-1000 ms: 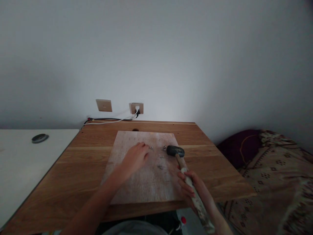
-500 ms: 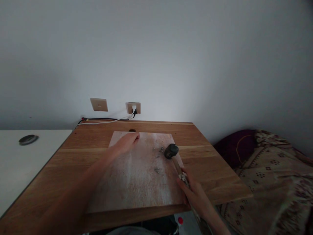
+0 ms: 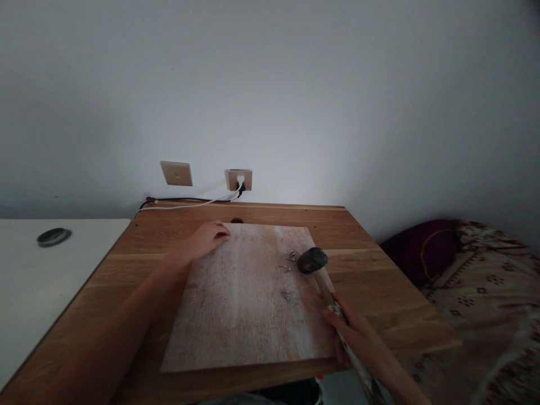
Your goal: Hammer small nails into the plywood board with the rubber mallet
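Observation:
My left hand (image 3: 210,236) is at the far left corner of a pale, worn wooden board (image 3: 236,315). Its thumb and fingers curl together there; anything between them is too small to make out. A row of small dots, perhaps nail heads, runs along the board's far edge. My right hand (image 3: 356,332) grips a hammer (image 3: 324,286) by its light handle, which has a patterned lower part. The hammer's dark, blunt head rests on or just above the board's right side. Just left of the head lie several loose nails (image 3: 287,269) in small groups.
Under the board is a brown wooden table (image 3: 392,298). A white surface (image 3: 37,281) adjoins it on the left, carrying a round dark object (image 3: 54,237). Cables run along the back to a wall socket (image 3: 239,180). Patterned fabric (image 3: 476,304) lies to the right.
My left hand has moved left across the board to its far left corner. My right hand still holds the hammer beside the nails. The whole view has shifted slightly.

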`<state>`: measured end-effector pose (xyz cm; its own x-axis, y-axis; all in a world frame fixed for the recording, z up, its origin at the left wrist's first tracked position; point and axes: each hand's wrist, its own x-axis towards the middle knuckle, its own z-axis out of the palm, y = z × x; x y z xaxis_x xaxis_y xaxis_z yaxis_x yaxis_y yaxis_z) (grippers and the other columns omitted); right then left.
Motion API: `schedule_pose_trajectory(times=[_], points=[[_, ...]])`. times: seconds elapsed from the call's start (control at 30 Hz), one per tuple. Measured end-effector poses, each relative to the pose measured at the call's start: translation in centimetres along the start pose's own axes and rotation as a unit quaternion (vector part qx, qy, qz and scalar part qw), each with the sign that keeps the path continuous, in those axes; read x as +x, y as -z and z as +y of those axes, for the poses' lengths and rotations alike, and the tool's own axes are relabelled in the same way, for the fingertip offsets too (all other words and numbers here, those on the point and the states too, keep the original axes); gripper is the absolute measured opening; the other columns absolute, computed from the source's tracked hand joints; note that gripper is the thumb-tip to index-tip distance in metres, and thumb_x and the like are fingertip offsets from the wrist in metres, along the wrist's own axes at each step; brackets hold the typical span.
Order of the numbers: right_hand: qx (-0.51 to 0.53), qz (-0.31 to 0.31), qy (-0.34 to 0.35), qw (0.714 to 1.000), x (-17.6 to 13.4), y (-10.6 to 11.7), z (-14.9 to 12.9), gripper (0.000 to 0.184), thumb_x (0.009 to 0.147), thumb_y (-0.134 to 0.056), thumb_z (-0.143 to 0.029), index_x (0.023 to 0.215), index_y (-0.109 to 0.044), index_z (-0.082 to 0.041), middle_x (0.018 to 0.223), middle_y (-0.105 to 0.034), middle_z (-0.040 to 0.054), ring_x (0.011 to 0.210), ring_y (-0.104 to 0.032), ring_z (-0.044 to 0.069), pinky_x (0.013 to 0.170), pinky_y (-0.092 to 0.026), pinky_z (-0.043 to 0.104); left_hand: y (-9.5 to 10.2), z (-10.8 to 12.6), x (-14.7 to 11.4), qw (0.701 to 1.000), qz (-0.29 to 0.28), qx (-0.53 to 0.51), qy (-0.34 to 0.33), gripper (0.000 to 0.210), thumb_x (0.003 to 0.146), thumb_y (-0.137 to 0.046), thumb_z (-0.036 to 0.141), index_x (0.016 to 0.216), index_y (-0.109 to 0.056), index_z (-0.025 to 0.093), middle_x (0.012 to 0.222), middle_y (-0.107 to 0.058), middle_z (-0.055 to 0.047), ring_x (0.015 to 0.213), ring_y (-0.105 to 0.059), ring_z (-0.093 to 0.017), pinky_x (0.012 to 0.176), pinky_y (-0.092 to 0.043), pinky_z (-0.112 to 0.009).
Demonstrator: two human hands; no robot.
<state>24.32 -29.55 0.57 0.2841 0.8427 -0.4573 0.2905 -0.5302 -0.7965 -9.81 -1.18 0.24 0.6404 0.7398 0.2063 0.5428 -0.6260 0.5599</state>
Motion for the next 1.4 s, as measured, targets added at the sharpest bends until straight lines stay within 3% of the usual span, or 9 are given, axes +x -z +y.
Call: schedule_pose_trajectory(times=[0.2, 0.47, 0.6, 0.73, 0.97, 1.1, 1.23, 1.33, 1.4], points=[[-0.026, 0.048, 0.105, 0.993, 0.0, -1.0, -1.6, 0.066, 0.094, -0.049, -0.068, 0.133, -0.057, -0.015, 0.046, -0.049, -0.01, 0.034, -0.047, 0.013, 0.035, -0.036, 0.023, -1.0, -0.8, -0.5, 0.998, 0.055, -0.03, 0.0, 0.022, 0.091, -0.063, 0.029, 0.101, -0.08, 0.02, 0.101, -0.079, -0.007, 0.093, -0.071, -0.021, 0.091, -0.054, -0.035], [0.01, -0.118, 0.201, 0.972, 4.7, -8.1, -10.7, 0.033, 0.096, -0.053, -0.055, 0.098, -0.053, -0.021, 0.06, -0.049, -0.0104, 0.035, -0.046, 0.007, 0.03, -0.034, 0.018, -1.1, -0.6, -0.8, 0.993, 0.074, -0.074, 0.057, 0.038, 0.085, -0.068, 0.026, 0.122, -0.072, 0.017, 0.092, -0.079, -0.005, 0.083, -0.072, -0.019, 0.083, -0.056, -0.031], [-0.013, -0.157, 0.209, 0.965, 6.7, -11.4, -13.2, 0.023, 0.102, -0.048, -0.041, 0.111, -0.054, -0.021, 0.053, -0.047, -0.012, 0.034, -0.048, 0.009, 0.031, -0.036, 0.018, -1.1, -0.6, -0.9, 0.993, 0.078, -0.07, 0.064, 0.035, 0.083, -0.068, 0.029, 0.116, -0.073, 0.017, 0.093, -0.08, -0.006, 0.084, -0.074, -0.022, 0.081, -0.057, -0.033], [-0.089, -0.16, 0.198, 0.963, 7.0, -12.5, -14.0, 0.018, 0.105, -0.046, -0.032, 0.116, -0.054, -0.019, 0.043, -0.048, -0.0112, 0.033, -0.049, 0.012, 0.034, -0.038, 0.019, -1.4, -0.8, -0.9, 0.99, 0.095, -0.07, 0.077, 0.044, 0.079, -0.068, 0.03, 0.121, -0.07, 0.017, 0.097, -0.08, -0.007, 0.088, -0.075, -0.027, 0.082, -0.058, -0.036], [-0.122, -0.142, 0.218, 0.958, 6.5, -12.2, -13.5, 0.021, 0.105, -0.046, -0.031, 0.119, -0.056, -0.018, 0.045, -0.049, -0.0098, 0.035, -0.052, 0.012, 0.034, -0.038, 0.019, -1.2, -1.1, -0.8, 0.99, 0.083, -0.085, 0.082, 0.046, 0.079, -0.065, 0.028, 0.124, -0.068, 0.018, 0.098, -0.08, -0.006, 0.088, -0.075, -0.026, 0.081, -0.058, -0.035], [-0.067, -0.14, 0.217, 0.964, 6.0, -10.5, -11.8, 0.03, 0.103, -0.05, -0.039, 0.124, -0.057, -0.019, 0.049, -0.05, -0.01, 0.035, -0.05, 0.011, 0.034, -0.039, 0.019, -0.5, 0.0, -0.6, 0.996, 0.062, -0.023, 0.054, 0.043, 0.081, -0.066, 0.024, 0.122, -0.069, 0.016, 0.102, -0.076, -0.009, 0.093, -0.072, -0.027, 0.087, -0.058, -0.04], [-0.004, -0.078, 0.207, 0.975, 4.8, -7.2, -9.6, 0.041, 0.1, -0.052, -0.05, 0.126, -0.057, -0.019, 0.053, -0.048, -0.0109, 0.034, -0.047, 0.01, 0.032, -0.035, 0.019, -1.7, 4.7, 0.2, 0.988, 0.07, 0.1, -0.091, 0.031, 0.087, -0.067, 0.023, 0.118, -0.071, 0.017, 0.125, -0.068, -0.014, 0.123, -0.062, -0.03, 0.107, -0.05, -0.045], [0.028, -0.017, 0.21, 0.977, 3.8, -4.4, -8.6, 0.04, 0.097, -0.053, -0.056, 0.112, -0.058, -0.019, 0.054, -0.047, -0.0108, 0.033, -0.044, 0.009, 0.031, -0.033, 0.019, -4.3, 9.4, 1.1, 0.96, -0.043, 0.151, -0.234, 0.022, 0.092, -0.065, 0.016, 0.113, -0.07, 0.019, 0.114, -0.073, -0.01, 0.112, -0.067, -0.026, 0.103, -0.051, -0.041], [0.042, 0.011, 0.21, 0.977, 3.2, -2.9, -8.3, 0.039, 0.096, -0.055, -0.057, 0.104, -0.058, -0.02, 0.052, -0.046, -0.0108, 0.032, -0.042, 0.008, 0.031, -0.033, 0.019, -6.2, 12.0, 1.8, 0.939, -0.071, 0.189, -0.277, 0.018, 0.094, -0.062, 0.012, 0.109, -0.071, 0.017, 0.102, -0.075, -0.009, 0.103, -0.07, -0.026, 0.096, -0.052, -0.039]])
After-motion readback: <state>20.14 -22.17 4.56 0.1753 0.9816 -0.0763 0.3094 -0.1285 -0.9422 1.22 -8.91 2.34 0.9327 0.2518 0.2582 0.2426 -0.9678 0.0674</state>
